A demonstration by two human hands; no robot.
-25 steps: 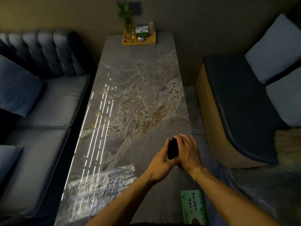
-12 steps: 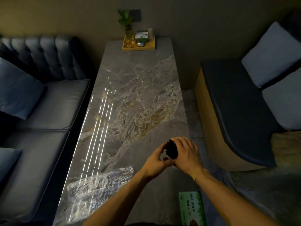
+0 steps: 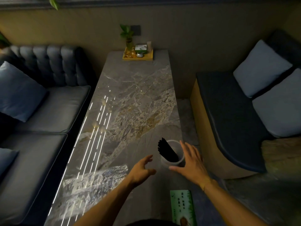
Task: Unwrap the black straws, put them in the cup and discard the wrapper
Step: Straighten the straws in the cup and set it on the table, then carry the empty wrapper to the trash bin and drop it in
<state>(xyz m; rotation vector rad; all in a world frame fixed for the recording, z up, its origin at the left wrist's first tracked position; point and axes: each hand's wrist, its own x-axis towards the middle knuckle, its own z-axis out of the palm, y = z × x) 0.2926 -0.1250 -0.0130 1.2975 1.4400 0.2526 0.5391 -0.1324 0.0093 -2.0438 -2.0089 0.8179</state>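
Many black straws [image 3: 167, 150] lean in cup [image 3: 172, 162] | left hand [image 3: 141, 170], right hand [image 3: 190, 162]: spread, empty

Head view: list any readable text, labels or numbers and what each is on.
Green box at the table's near edge: pale characters in columns, too blurred to read.
White-and-green box on the yellow tray: print too small to read.
Cup, straws, wrapper: no text visible.

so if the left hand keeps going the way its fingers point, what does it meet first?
Probably the cup holding the black straws. The left hand is open, fingers aimed up and to the right at the cup's near side, with only bare table between. Depth is unclear, so it could pass just in front.
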